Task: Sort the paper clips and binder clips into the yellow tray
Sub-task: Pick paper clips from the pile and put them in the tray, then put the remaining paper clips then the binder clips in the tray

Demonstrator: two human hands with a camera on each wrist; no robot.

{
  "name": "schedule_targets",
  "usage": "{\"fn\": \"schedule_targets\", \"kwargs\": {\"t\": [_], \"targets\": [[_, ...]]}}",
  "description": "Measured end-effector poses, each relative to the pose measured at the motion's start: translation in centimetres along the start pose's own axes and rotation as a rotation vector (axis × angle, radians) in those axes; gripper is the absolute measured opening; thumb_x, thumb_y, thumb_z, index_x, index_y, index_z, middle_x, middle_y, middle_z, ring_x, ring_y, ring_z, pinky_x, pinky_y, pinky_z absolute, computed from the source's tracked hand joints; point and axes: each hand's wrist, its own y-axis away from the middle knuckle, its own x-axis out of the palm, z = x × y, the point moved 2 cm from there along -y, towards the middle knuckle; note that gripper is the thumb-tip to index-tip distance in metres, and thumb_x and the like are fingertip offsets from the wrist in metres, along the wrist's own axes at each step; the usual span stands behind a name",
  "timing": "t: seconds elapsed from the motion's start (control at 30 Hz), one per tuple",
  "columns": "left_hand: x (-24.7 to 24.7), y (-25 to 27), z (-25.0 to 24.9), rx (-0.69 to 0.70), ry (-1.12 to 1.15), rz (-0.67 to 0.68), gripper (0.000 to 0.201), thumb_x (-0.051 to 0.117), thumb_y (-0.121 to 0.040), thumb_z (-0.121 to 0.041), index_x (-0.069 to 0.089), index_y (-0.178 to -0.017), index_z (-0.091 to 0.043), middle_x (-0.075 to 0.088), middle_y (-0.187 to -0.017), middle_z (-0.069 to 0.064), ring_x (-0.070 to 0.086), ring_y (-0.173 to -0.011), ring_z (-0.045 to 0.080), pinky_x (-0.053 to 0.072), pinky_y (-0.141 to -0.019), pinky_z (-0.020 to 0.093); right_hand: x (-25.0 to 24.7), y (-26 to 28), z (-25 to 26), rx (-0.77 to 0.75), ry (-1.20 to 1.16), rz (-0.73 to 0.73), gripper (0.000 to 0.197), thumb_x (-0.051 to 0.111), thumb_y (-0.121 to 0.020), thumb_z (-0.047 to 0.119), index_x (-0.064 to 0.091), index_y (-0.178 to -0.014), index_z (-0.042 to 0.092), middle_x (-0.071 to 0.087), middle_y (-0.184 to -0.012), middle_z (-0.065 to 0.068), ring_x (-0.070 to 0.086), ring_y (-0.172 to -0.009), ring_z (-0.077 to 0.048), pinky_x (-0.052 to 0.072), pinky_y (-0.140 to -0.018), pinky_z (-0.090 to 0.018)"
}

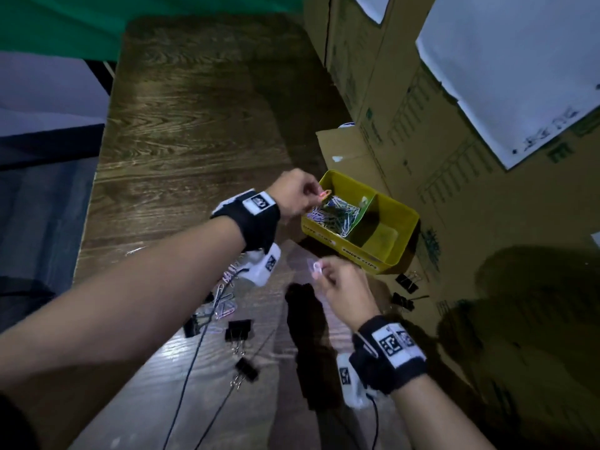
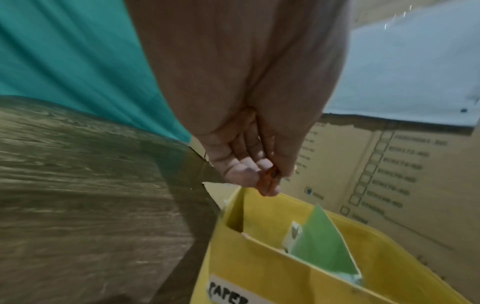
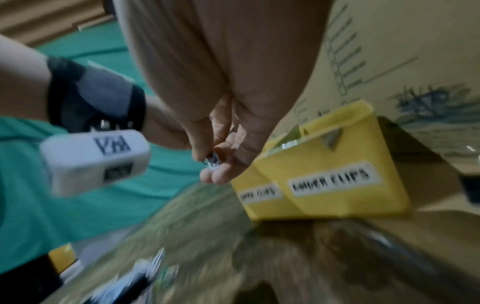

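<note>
The yellow tray (image 1: 407, 219) stands on the table's right side, split by a green divider (image 1: 365, 211). Its left compartment holds a heap of paper clips (image 1: 334, 214); the right one looks bare. My left hand (image 1: 300, 193) pinches an orange paper clip (image 1: 324, 193) just over the tray's left rim; the same orange paper clip (image 2: 267, 183) shows between thumb and fingertips. My right hand (image 1: 337, 280) hovers in front of the tray and pinches a pale paper clip (image 1: 315, 266), seen as a blurred silvery paper clip (image 3: 213, 160).
Loose paper clips (image 1: 224, 303) and several black binder clips (image 1: 238, 329) lie on the wooden table (image 1: 181, 125) near me; two more binder clips (image 1: 406, 282) lie right of the tray. Cardboard boxes (image 1: 454, 141) wall off the right side. Thin cables (image 1: 194, 355) cross the table.
</note>
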Motion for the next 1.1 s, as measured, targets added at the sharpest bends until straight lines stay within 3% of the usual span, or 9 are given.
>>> {"fn": "schedule_targets", "kwargs": {"t": [0.23, 0.4, 0.5, 0.57, 0.67, 0.77, 0.83, 1.0, 1.1], "targets": [[4.3, -2.0, -0.1, -0.003, -0.289, 0.18, 0.024, 0.05, -0.093, -0.022, 0.069, -0.103, -0.01, 0.069, -0.098, 0.014, 0.06, -0.095, 0.031, 0.045, -0.079, 0.03, -6.8, -8.4, 1.7, 0.017, 0.049, -0.141, 0.016, 0.058, -0.092, 0.014, 0.063, -0.107, 0.013, 0.066, -0.091, -0.003, 0.062, -0.084, -0.015, 0.048, -0.072, -0.029], [4.5, 2.1, 1.8, 0.252, -0.352, 0.261, 0.019, 0.05, -0.09, -0.017, 0.064, -0.099, -0.008, 0.067, -0.099, 0.014, 0.06, -0.093, 0.032, 0.049, -0.084, 0.042, -5.0, -12.6, 0.9, 0.09, 0.207, 0.033, 0.019, 0.057, -0.091, 0.014, 0.064, -0.108, 0.01, 0.068, -0.102, -0.014, 0.063, -0.098, -0.029, 0.05, -0.086, -0.037], [4.9, 4.9, 3.5, 0.313, -0.338, 0.266, 0.039, 0.052, -0.088, -0.009, 0.052, -0.127, -0.008, 0.053, -0.133, 0.014, 0.045, -0.125, 0.027, 0.029, -0.111, 0.04, -3.4, -11.9, 1.4, 0.058, 0.419, 0.134, 0.027, 0.057, -0.091, 0.018, 0.062, -0.117, 0.012, 0.066, -0.112, -0.017, 0.061, -0.106, -0.032, 0.044, -0.097, -0.037], [4.7, 6.7, 4.3, 0.306, -0.319, 0.298, 0.05, 0.048, -0.089, -0.004, 0.039, -0.138, -0.009, 0.036, -0.147, 0.011, 0.027, -0.139, 0.023, 0.012, -0.114, 0.033, -2.6, -10.9, 2.0, 0.017, 0.426, 0.134, 0.028, 0.056, -0.092, 0.018, 0.062, -0.119, 0.014, 0.066, -0.114, -0.017, 0.061, -0.106, -0.031, 0.044, -0.097, -0.036], [2.9, 9.5, 6.3, 0.366, -0.19, 0.22, 0.052, 0.047, -0.087, 0.002, 0.043, -0.136, -0.012, 0.039, -0.146, 0.007, 0.028, -0.139, 0.018, 0.014, -0.114, 0.03, -0.6, -8.6, 3.0, -0.012, 0.369, 0.2, 0.03, 0.057, -0.092, 0.024, 0.062, -0.12, 0.013, 0.067, -0.113, -0.016, 0.062, -0.104, -0.027, 0.047, -0.092, -0.031], [-1.1, 12.4, 10.9, 0.235, -0.123, -0.008, 0.034, 0.048, -0.088, -0.002, 0.06, -0.119, -0.008, 0.063, -0.121, 0.012, 0.055, -0.114, 0.02, 0.033, -0.098, 0.02, 1.3, -6.7, 3.9, -0.001, 0.368, 0.289, 0.042, 0.059, -0.091, 0.031, 0.053, -0.13, 0.016, 0.065, -0.117, -0.01, 0.059, -0.106, -0.022, 0.044, -0.094, -0.031], [-3.6, 14.5, 14.8, 0.039, -0.218, -0.1, 0.025, 0.051, -0.091, -0.013, 0.063, -0.112, -0.012, 0.063, -0.11, 0.011, 0.06, -0.1, 0.029, 0.042, -0.089, 0.031, 2.2, -6.3, 4.6, -0.015, 0.36, 0.267, 0.037, 0.057, -0.093, 0.022, 0.054, -0.13, 0.016, 0.062, -0.124, -0.01, 0.057, -0.112, -0.024, 0.043, -0.098, -0.032], [-5.7, 17.8, 21.0, -0.282, -0.379, 0.045, 0.051, 0.058, -0.082, -0.055, 0.05, -0.124, -0.027, 0.043, -0.129, 0.005, 0.056, -0.104, 0.025, 0.051, -0.085, 0.042, 5.1, -6.2, 6.6, -0.027, 0.379, 0.232, 0.033, 0.05, -0.096, 0.014, 0.057, -0.127, 0.019, 0.062, -0.124, -0.011, 0.059, -0.11, -0.027, 0.049, -0.095, -0.037], [-4.7, 18.5, 22.3, -0.313, -0.387, 0.098, 0.054, 0.059, -0.08, -0.056, 0.048, -0.126, -0.031, 0.043, -0.131, 0.005, 0.055, -0.108, 0.025, 0.05, -0.087, 0.044, 6.3, -5.8, 8.2, -0.044, 0.399, 0.012, 0.033, 0.056, -0.091, 0.014, 0.06, -0.124, 0.013, 0.06, -0.124, -0.015, 0.058, -0.111, -0.031, 0.049, -0.094, -0.039]]}}
